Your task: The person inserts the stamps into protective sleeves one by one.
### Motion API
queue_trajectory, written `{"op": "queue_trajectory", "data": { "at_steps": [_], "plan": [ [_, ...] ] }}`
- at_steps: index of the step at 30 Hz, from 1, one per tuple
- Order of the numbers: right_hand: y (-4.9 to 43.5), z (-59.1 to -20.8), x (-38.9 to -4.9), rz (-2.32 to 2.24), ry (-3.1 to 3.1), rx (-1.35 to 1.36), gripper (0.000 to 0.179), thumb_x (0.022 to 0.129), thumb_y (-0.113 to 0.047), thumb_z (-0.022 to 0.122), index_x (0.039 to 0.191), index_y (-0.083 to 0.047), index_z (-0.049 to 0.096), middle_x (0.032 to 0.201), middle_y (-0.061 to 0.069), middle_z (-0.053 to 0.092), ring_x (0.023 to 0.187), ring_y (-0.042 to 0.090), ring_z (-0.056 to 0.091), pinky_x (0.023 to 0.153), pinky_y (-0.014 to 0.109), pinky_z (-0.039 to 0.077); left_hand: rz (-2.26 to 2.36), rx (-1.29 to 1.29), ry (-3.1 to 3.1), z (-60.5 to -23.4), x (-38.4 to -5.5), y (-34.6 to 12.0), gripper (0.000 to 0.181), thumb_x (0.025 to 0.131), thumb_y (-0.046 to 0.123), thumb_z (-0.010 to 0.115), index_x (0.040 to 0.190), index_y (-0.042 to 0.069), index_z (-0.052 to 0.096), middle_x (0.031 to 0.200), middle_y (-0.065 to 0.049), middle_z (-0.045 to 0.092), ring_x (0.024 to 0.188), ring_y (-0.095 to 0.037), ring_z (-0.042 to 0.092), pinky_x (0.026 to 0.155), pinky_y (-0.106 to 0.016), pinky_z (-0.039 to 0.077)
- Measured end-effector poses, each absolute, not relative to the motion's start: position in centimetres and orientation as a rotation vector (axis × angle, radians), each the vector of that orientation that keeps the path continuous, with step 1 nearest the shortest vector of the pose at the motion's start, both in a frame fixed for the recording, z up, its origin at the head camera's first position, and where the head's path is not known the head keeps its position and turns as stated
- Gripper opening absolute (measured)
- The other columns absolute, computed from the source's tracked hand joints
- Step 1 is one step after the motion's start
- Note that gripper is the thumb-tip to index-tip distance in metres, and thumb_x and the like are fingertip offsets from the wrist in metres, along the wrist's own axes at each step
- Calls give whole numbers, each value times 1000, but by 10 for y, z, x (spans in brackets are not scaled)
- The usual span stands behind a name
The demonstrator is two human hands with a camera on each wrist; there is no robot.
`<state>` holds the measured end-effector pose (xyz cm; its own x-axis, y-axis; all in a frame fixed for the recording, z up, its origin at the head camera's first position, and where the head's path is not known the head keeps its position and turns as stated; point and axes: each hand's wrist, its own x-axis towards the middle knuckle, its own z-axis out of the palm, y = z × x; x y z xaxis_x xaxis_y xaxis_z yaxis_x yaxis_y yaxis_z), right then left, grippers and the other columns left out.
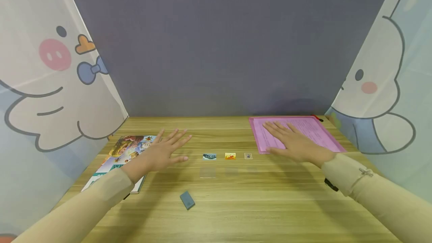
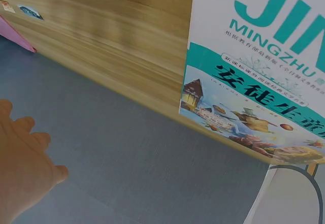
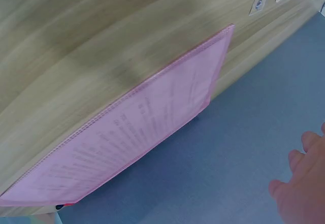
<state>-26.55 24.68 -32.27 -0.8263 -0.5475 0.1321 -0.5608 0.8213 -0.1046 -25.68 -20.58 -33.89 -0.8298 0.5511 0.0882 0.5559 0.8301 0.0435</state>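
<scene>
My left hand (image 1: 163, 153), fingers spread, hovers over the tabletop and overlaps the right side of a picture-covered book (image 1: 126, 151) in the head view. Over on the other side, my right hand (image 1: 291, 143) reaches forward with straight fingers, overlapping a pink zip pouch (image 1: 329, 138) that has printed paper inside. Neither hand holds anything. Between them lie three small flat pieces in a row: a blue-grey picture sticker (image 1: 209, 156), a yellow and red one (image 1: 230, 156) and a small square one with a dark round mark (image 1: 248, 156). A dark grey-blue block (image 1: 187, 200) lies closer to me.
Faint clear squares (image 1: 207, 172) show on the wooden table (image 1: 256, 213) just in front of the row. A grey panel (image 1: 222, 48) rises behind the table. Cartoon-printed curtains (image 1: 30, 123) stand along both sides.
</scene>
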Motion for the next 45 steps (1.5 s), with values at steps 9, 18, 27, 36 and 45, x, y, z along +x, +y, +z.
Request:
{"op": "queue_trajectory", "data": {
  "at_steps": [9,18,27,36,45],
  "plan": [
    [235,-313,-272,200,-2917,921,84,94,-58,52,157,-16,16,162,11,16,149,34,14,121,59,7,-153,-939,-2906,-339,-257,-201,87,87,73,42,156,27,15,163,-3,10,150,-31,12,121,-60,7],
    [223,-309,-281,178,-2854,955,87,91,-56,58,156,-15,16,161,11,21,147,34,22,120,56,18,-473,-867,-2960,-348,-262,-192,89,86,50,68,155,17,24,160,-11,22,147,-39,19,116,-65,18],
    [203,-311,-293,369,-2867,905,86,88,-46,68,153,-8,26,157,15,31,143,37,31,117,55,27,-750,-732,-3021,-352,-263,-181,85,82,40,76,150,9,34,149,-18,42,135,-40,42,109,-59,38],
    [181,-320,-307,649,-2858,877,75,87,-28,74,146,0,38,145,21,46,134,41,41,114,56,33,-1076,-695,-3048,-361,-264,-165,79,81,30,79,144,1,42,136,-18,54,120,-34,54,98,-45,52],
    [157,-330,-320,1040,-2804,857,62,83,-13,78,135,5,50,125,22,60,113,36,59,97,49,52,-1286,-559,-3074,-369,-262,-152,62,81,18,80,133,-1,53,123,-17,60,108,-31,61,88,-40,57]
  ]
}}
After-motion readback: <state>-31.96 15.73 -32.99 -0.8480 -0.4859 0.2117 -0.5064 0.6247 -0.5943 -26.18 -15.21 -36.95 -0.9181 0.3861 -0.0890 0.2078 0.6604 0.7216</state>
